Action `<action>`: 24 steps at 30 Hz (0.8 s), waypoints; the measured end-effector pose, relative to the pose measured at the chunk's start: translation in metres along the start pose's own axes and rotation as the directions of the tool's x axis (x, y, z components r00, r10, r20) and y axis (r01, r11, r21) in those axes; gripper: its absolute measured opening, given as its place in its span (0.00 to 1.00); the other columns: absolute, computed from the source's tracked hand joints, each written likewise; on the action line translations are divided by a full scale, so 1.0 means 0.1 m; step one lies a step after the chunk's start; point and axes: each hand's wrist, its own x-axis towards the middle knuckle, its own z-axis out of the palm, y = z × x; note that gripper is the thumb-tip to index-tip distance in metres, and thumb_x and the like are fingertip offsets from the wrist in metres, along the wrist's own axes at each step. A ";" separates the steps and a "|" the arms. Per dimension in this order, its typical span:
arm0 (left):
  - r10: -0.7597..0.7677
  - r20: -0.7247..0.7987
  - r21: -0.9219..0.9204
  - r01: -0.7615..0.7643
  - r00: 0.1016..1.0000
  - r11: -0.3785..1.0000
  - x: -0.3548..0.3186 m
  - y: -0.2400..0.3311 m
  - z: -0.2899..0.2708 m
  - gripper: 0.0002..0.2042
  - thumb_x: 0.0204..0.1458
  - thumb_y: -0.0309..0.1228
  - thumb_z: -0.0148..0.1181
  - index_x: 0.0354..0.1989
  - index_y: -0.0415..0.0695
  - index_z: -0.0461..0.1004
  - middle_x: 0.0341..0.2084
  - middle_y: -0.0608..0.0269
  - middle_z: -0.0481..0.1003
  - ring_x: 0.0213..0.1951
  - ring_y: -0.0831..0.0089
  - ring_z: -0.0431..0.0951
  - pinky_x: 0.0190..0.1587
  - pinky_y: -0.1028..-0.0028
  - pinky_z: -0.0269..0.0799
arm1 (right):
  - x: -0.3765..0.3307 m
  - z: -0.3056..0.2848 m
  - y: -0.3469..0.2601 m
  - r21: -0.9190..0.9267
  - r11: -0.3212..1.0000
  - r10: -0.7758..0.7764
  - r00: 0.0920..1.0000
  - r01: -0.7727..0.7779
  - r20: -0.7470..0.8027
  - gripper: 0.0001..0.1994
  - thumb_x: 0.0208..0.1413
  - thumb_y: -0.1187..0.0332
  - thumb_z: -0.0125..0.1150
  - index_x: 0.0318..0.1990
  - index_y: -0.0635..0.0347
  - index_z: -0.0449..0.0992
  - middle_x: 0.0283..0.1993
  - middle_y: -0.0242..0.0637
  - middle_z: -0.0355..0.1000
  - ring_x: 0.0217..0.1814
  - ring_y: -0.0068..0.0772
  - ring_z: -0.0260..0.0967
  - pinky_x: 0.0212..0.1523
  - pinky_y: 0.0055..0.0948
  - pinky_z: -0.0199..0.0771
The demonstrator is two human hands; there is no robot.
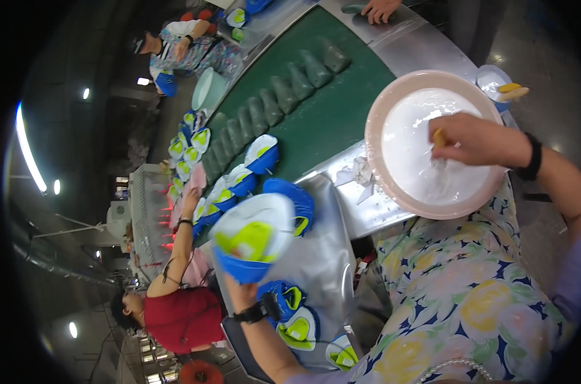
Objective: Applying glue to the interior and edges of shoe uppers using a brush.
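My left hand [240, 293] grips a blue and white shoe upper [255, 240] with a lime-green lining, raised over the metal work surface. The upper is slightly blurred and covers most of those fingers. My right hand [463, 139] is closed around the yellowish handle of a brush [439, 138], above a wide pink basin [379, 121]. White liquid [405, 163] fills much of the basin. The brush's lower end meets the liquid, where it is hard to make out. More blue shoe uppers [297, 336] lie on the metal beside my left wrist.
Dark grey shoe-shaped pieces [258, 115] lie in a row on a green conveyor belt [341, 118], blue uppers along its near side. A red-clad person [181, 317] reaches toward the belt; another person [197, 51] works across it. Another hand [380, 9] rests at the top edge.
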 end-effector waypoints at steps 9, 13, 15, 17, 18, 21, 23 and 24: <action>-0.316 0.625 0.127 0.307 0.714 0.943 0.52 -0.39 1.59 0.21 0.60 0.31 0.61 0.60 0.39 0.67 0.49 0.58 0.77 0.47 0.65 0.80 0.50 0.64 0.77 | -0.07 -0.49 -0.15 0.229 0.946 -0.143 0.930 0.229 -0.339 0.10 0.59 0.66 0.64 0.41 0.63 0.74 0.38 0.40 0.76 0.37 0.33 0.75 0.39 0.28 0.74; -0.298 0.681 0.164 0.258 0.669 0.952 0.29 0.06 2.38 0.21 0.60 0.30 0.61 0.60 0.38 0.66 0.50 0.57 0.77 0.48 0.64 0.80 0.52 0.64 0.77 | -0.09 -0.55 -0.17 0.234 0.933 -0.168 0.905 0.274 -0.392 0.14 0.56 0.63 0.65 0.30 0.64 0.70 0.29 0.38 0.75 0.28 0.35 0.74 0.30 0.32 0.70; -0.191 0.589 0.119 0.149 0.785 0.982 0.22 0.10 2.50 0.23 0.59 0.32 0.63 0.60 0.39 0.66 0.50 0.57 0.77 0.49 0.64 0.80 0.53 0.64 0.76 | -0.19 -0.59 -0.17 0.197 0.951 -0.132 0.890 0.238 -0.436 0.14 0.56 0.63 0.65 0.30 0.64 0.70 0.29 0.38 0.75 0.28 0.35 0.74 0.30 0.32 0.70; -0.137 0.575 0.012 0.159 0.807 0.987 0.09 0.12 2.70 0.21 0.59 0.30 0.63 0.59 0.39 0.68 0.50 0.58 0.77 0.48 0.67 0.79 0.51 0.67 0.76 | -0.25 -0.57 -0.06 0.168 0.963 -0.089 0.839 0.210 -0.537 0.15 0.55 0.62 0.66 0.30 0.65 0.70 0.26 0.41 0.74 0.25 0.35 0.72 0.28 0.32 0.69; -0.090 0.554 -0.097 0.172 0.828 0.980 0.03 0.11 2.80 0.19 0.59 0.29 0.63 0.57 0.40 0.70 0.50 0.60 0.77 0.48 0.70 0.79 0.49 0.70 0.75 | -0.28 -0.56 -0.03 0.174 0.962 -0.087 0.838 0.212 -0.539 0.15 0.55 0.62 0.66 0.30 0.65 0.70 0.26 0.41 0.74 0.25 0.35 0.72 0.28 0.32 0.69; 0.062 0.501 -0.143 0.012 0.863 0.990 -0.12 0.00 2.84 0.18 0.59 0.27 0.63 0.56 0.40 0.72 0.49 0.60 0.78 0.48 0.71 0.78 0.50 0.71 0.74 | -0.28 -0.49 -0.11 0.270 0.963 0.159 0.813 -0.002 -0.561 0.18 0.55 0.60 0.66 0.30 0.69 0.72 0.22 0.48 0.72 0.24 0.35 0.72 0.25 0.32 0.69; 0.205 0.431 -0.180 -0.139 0.879 0.974 -0.13 -0.11 2.84 0.17 0.59 0.25 0.62 0.56 0.39 0.72 0.48 0.60 0.78 0.47 0.71 0.78 0.51 0.71 0.73 | -0.25 -0.37 -0.09 0.315 0.949 0.193 0.795 -0.003 -0.575 0.18 0.55 0.59 0.65 0.32 0.70 0.72 0.23 0.48 0.73 0.24 0.35 0.73 0.26 0.32 0.70; 0.205 0.432 -0.179 -0.139 0.878 0.974 -0.11 -0.18 2.84 0.17 0.59 0.25 0.62 0.56 0.39 0.72 0.48 0.60 0.78 0.47 0.71 0.78 0.51 0.71 0.73 | -0.25 -0.32 -0.07 0.351 0.936 0.225 0.774 -0.004 -0.592 0.18 0.55 0.59 0.65 0.33 0.71 0.73 0.24 0.49 0.74 0.25 0.35 0.74 0.27 0.31 0.72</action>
